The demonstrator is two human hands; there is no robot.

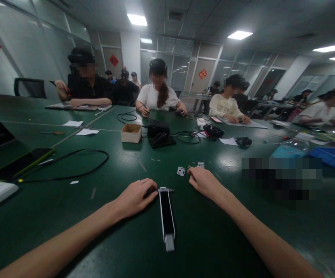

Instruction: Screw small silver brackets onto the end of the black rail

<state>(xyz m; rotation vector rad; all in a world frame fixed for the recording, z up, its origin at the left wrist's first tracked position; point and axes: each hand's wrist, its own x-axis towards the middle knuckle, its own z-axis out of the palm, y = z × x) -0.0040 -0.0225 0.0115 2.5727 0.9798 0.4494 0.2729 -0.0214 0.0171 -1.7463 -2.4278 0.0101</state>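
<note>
My left hand [138,195] is closed around a dark-handled tool [150,190], much of it hidden by the fingers. A thin metal rod shows just past the hand, across the top end of a long, narrow black device with a silver frame [167,214]. That device lies lengthwise in front of me, a silver tab at its near end. My right hand [204,180] rests on the table with its fingers bent together; what they pinch, if anything, is hidden. Beside its fingertips lie a small metal plate with holes [181,171], a tiny ring-like part [188,166] and another metal plate [200,164].
On the green table [112,251] stand a small cardboard box [131,133] and a black box-shaped thing [158,129]. A phone [19,163] and black cable [83,177] lie left. Rightward are a bottle [290,148] and blue tray [334,156]. Several people sit opposite.
</note>
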